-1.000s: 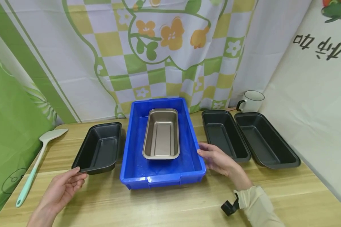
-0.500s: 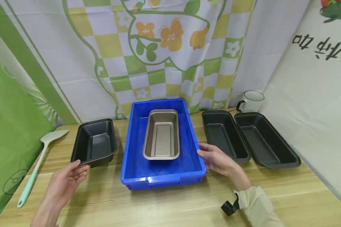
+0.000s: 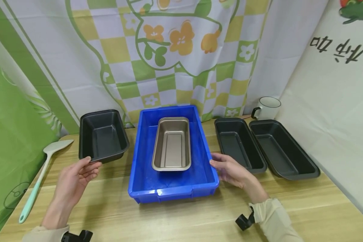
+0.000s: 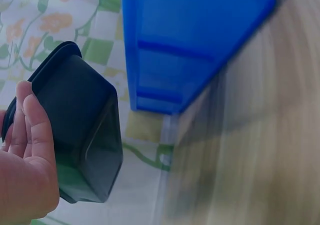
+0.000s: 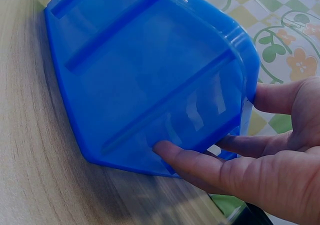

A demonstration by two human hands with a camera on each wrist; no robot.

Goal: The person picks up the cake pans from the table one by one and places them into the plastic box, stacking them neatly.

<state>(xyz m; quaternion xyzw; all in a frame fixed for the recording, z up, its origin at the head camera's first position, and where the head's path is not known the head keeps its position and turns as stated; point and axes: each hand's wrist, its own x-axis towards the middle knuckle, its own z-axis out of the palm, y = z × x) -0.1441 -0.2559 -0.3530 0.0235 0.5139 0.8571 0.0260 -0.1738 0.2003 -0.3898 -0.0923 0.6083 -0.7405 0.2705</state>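
Observation:
My left hand (image 3: 75,178) pinches the near rim of a black loaf pan (image 3: 104,137), thumb on top and fingers below. In the left wrist view the pan (image 4: 82,120) hangs in the air with its underside showing. A blue plastic bin (image 3: 145,181) stands in the middle of the table, and a champagne-coloured loaf pan (image 3: 172,148) lies inside it. At the bin's right wall is my right hand (image 3: 231,169). In the right wrist view its thumb is at the rim, while the fingers (image 5: 195,162) lie along the outer wall.
Two more black loaf pans (image 3: 237,144) (image 3: 282,149) lie side by side at the right. Behind them stands a white mug (image 3: 268,108). A spatula with a mint handle (image 3: 33,198) lies along the left edge. A patterned curtain (image 3: 175,80) closes off the back of the wooden table (image 3: 157,222).
The left hand has raised the black loaf pan and carried it away toward the curtain. My right hand and the blue bin have stayed put.

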